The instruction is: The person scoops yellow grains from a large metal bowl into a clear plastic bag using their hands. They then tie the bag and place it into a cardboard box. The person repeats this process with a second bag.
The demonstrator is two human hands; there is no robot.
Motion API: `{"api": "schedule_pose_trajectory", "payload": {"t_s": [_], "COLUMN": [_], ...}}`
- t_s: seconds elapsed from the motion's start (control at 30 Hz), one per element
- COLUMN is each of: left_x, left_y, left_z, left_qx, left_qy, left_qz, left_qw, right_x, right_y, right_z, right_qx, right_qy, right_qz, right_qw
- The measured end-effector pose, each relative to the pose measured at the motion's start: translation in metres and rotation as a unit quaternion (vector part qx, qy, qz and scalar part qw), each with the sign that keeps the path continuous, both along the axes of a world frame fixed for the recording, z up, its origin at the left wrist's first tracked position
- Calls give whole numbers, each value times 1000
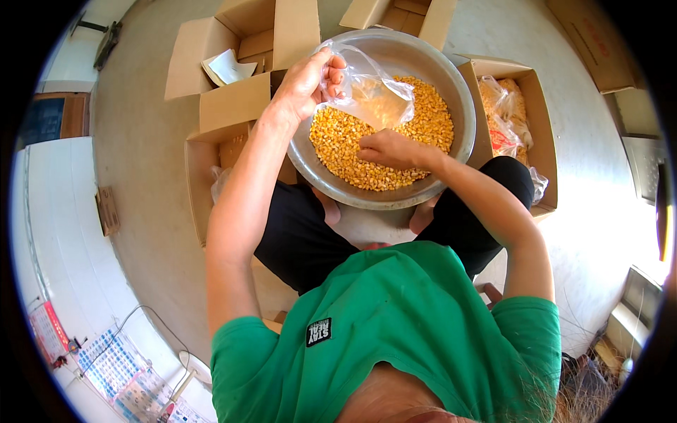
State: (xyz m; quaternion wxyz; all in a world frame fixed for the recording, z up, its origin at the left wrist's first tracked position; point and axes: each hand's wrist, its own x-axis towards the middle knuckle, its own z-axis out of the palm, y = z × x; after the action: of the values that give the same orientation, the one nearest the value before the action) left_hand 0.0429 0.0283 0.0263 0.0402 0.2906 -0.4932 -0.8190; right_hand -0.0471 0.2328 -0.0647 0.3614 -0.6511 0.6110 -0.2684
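The right hand (388, 149) has its fingertips out of sight; whether they pinch any corn kernels (430, 113) cannot be told. The left forearm (247, 180) hides part of the cardboard box (197, 176) beneath it. The top edge cuts off another cardboard carton (438, 21). Print on the wall chart (113, 363) is too small to read.

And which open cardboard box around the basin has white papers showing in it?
The upper-left box, with papers at its left side; no paper shows in the others, and the right-hand box shows bagged kernels.
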Motion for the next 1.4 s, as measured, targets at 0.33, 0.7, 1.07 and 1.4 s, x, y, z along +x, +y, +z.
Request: {"api": "schedule_pose_trajectory", "payload": {"t_s": [0.33,0.7,1.07,1.4], "left_x": [-1,7,3,2], "left_y": [14,14,12,7], "left_z": [-12,-9,-3,-11], "left_qx": [-89,-162,-440,-358], "left_qy": [-127,-178,-275,-243], "left_qz": [-63,-113,-182,-162], "left_qw": [986,964,835,887], "right_x": [-42,-106,-99,-105], "right_y": [-39,-68,-73,-79], "right_z": [-7,-45,-59,-74], "right_qx": [173,46,173,29], "right_qy": [-324,-245,-269,-136], "right_qz": [-250,-591,-544,-431], "right_qw": [896,767,776,892]}}
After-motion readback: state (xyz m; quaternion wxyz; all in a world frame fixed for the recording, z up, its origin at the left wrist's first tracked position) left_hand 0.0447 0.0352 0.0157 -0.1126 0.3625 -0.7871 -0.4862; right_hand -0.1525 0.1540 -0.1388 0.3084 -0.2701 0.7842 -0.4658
